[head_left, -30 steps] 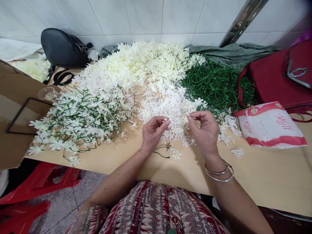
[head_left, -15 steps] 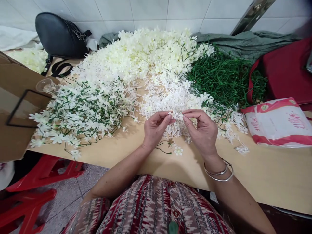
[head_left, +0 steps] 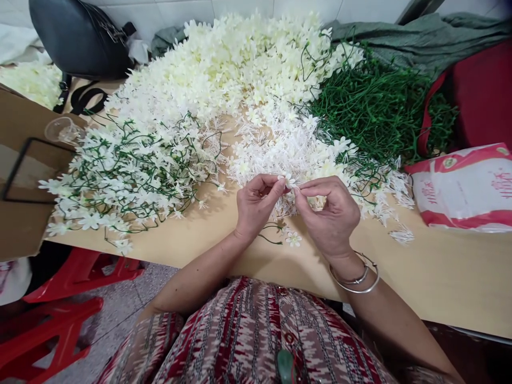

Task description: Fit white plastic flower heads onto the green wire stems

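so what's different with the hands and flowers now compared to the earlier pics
The left hand and right hand have drawn together at a small white flower, which the left pinches. The pile of stemmed flowers and the green stems stayed put.

- The person's left hand (head_left: 256, 207) pinches a small white flower (head_left: 287, 181).
- The right hand's (head_left: 333, 214) thumb and forefinger close just beside it.
- Green stems (head_left: 372, 109) lie heaped.

On the right, the white-and-pink plastic packet (head_left: 466, 192) bears pink printed characters, seemingly Chinese, in two groups, left and right; their blurred strokes cannot be read for certain. Small round emblems (head_left: 450, 161) stand along its far pink band, any lettering in them too small to make out.
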The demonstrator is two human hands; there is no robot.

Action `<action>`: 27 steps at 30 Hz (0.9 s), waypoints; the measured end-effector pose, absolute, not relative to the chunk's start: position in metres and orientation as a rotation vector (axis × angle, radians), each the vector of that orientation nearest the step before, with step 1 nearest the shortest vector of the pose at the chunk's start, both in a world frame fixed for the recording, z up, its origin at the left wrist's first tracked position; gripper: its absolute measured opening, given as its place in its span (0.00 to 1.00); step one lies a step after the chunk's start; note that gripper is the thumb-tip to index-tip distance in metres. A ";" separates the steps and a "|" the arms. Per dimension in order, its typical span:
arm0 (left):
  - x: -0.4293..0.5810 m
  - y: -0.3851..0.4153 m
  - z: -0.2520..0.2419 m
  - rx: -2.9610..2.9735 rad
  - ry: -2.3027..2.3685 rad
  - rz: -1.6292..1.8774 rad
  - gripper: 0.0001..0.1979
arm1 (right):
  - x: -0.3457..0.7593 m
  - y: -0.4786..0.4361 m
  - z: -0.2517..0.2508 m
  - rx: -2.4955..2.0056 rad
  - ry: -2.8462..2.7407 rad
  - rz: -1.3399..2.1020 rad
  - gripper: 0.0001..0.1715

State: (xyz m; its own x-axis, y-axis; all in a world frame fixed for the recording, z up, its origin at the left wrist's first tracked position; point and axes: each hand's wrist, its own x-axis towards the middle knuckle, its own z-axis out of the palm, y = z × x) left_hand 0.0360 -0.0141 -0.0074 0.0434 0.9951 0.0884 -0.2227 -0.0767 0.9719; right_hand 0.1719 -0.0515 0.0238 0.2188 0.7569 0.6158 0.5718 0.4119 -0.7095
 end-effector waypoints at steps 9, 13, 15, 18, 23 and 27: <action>0.035 -0.019 -0.011 1.350 0.945 1.287 0.13 | 0.174 -0.046 0.016 -1.212 -1.528 0.002 0.15; 0.033 -0.019 -0.012 1.430 0.944 1.308 0.11 | 0.170 -0.048 0.015 -1.246 -1.454 0.119 0.13; 0.032 -0.019 -0.011 1.490 0.949 1.320 0.10 | 0.170 -0.049 0.015 -1.286 -1.354 0.245 0.10; 0.030 -0.018 -0.008 1.650 0.944 1.368 0.07 | 0.170 -0.048 0.013 -1.310 -1.224 0.478 0.14; 0.028 -0.018 -0.002 1.864 0.956 1.478 0.07 | 0.173 -0.048 0.012 -1.284 -1.150 0.642 0.16; 0.027 -0.017 -0.002 1.971 0.947 1.487 0.04 | 0.175 -0.047 0.011 -1.267 -1.121 0.670 0.15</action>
